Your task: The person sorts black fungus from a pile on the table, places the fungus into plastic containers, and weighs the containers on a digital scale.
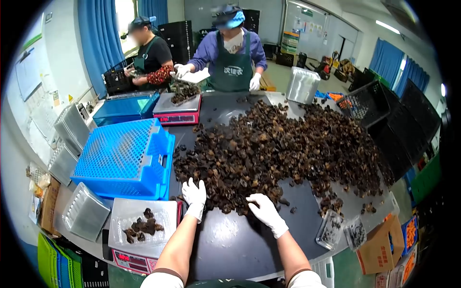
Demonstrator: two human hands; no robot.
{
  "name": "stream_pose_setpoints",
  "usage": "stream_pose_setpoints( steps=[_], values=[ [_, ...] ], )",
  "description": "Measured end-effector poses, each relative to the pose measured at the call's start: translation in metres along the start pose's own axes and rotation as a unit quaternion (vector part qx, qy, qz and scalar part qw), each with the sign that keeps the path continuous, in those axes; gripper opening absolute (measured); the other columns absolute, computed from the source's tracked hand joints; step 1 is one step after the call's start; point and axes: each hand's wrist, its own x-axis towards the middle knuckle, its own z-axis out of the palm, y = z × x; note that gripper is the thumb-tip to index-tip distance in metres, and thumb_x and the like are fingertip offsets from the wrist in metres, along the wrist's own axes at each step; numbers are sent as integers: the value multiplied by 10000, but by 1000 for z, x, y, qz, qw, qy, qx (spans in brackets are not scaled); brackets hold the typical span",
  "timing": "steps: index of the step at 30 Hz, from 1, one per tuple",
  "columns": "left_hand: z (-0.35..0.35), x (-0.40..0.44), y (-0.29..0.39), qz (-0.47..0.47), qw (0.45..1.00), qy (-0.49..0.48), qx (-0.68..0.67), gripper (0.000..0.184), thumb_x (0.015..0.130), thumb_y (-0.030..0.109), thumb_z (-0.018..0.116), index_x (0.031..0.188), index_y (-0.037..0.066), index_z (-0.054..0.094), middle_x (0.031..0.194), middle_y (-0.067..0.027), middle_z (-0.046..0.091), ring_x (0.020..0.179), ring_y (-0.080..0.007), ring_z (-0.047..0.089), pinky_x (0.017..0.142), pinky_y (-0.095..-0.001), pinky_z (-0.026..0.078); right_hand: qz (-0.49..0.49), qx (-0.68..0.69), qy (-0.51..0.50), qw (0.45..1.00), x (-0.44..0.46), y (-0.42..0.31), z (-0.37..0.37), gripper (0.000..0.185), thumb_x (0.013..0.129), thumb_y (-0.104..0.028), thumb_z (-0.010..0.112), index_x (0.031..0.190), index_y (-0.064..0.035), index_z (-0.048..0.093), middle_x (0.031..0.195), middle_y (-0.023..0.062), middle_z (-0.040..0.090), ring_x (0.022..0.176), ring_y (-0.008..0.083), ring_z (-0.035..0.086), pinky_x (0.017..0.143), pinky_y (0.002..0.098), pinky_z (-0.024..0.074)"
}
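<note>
A large heap of dark brown wood ear mushrooms [269,144] covers much of the grey table. At its near left edge lies my left hand [194,196], white-gloved, fingers up and spread against the mushrooms, holding nothing that I can see. My right hand [266,211], also gloved, rests at the near edge, its fingers stretched leftward and partly over the pieces; it looks open. To the left, a clear plastic tray [144,218] with a few mushrooms sits on a digital scale [168,211] with a red display.
Blue crates [115,153] and stacked clear trays [86,211] stand left. Two clear containers [331,230] with dark scraps lie right, near a cardboard box [382,245]. Across the table, a person in purple sleeves [235,62] works by another scale [177,108]; a second person [151,57] stands behind left.
</note>
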Motion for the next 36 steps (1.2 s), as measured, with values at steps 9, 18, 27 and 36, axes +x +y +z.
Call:
stream_pose_setpoints(
  steps=[9, 18, 27, 36],
  values=[
    [23, -25, 11, 109, 987, -90, -73, 572, 871, 445, 538, 1373, 191, 436, 1274, -134, 526, 1143, -347, 489, 949, -470, 400, 31, -238, -2, 971, 105, 8, 85, 561, 823, -423, 619, 1303, -147, 526, 1333, 133, 480, 1206, 351, 429, 1030, 526, 299],
    [-57, -144, 7, 348, 931, -77, -74, 627, 713, 258, 704, 1293, 111, 514, 1314, -121, 476, 1222, -353, 402, 1035, -485, 292, -97, -175, -3, 980, -25, -19, 48, 225, 719, -202, 659, 939, -158, 649, 1036, 21, 576, 1034, 243, 501, 949, 456, 312],
    [-49, -147, -14, 282, 932, -217, 69, 618, 808, 410, 620, 1368, 202, 462, 1503, -135, 283, 1322, -472, 266, 1043, -649, 224, 99, -201, -34, 974, -41, -25, 50, 569, 760, -386, 668, 1270, -159, 557, 1428, 157, 373, 1301, 444, 286, 1057, 606, 210],
    [-129, -203, -64, 446, 852, -271, -49, 358, 715, 176, 692, 1070, 159, 656, 1233, -61, 566, 1161, -330, 483, 1054, -581, 240, 12, -115, -157, 981, -142, -67, 8, 462, 702, -302, 715, 1131, -146, 640, 1267, 90, 526, 1190, 353, 422, 1030, 510, 292]
  ],
)
